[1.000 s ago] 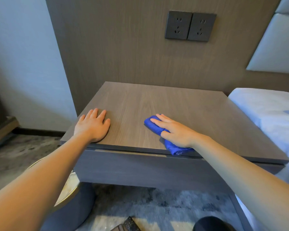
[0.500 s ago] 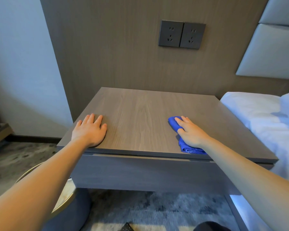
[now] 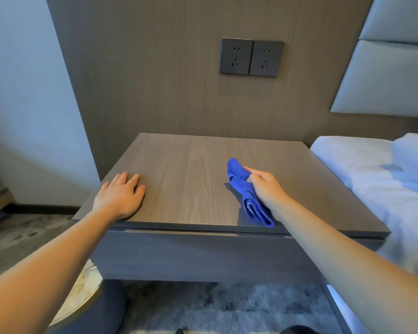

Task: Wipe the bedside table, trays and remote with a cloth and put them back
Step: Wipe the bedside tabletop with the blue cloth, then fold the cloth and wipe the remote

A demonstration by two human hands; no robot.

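The grey wood-grain bedside table (image 3: 198,169) fills the middle of the view, its top bare apart from my hands. My left hand (image 3: 121,196) lies flat, palm down, fingers apart, on the table's front left corner. My right hand (image 3: 266,189) grips a folded blue cloth (image 3: 244,189) right of centre; the cloth is lifted at its far end and its near end reaches the front edge. No trays or remote are in view.
A white bed (image 3: 381,179) adjoins the table on the right, under a padded headboard (image 3: 391,68). Two dark wall sockets (image 3: 251,57) sit above the table. A round gold-rimmed stool (image 3: 82,295) stands at lower left on grey carpet.
My right hand slid the cloth from the centre towards the right, then closed around it and tilted it up off the surface. The left hand stayed put. The camera tilted down slightly.
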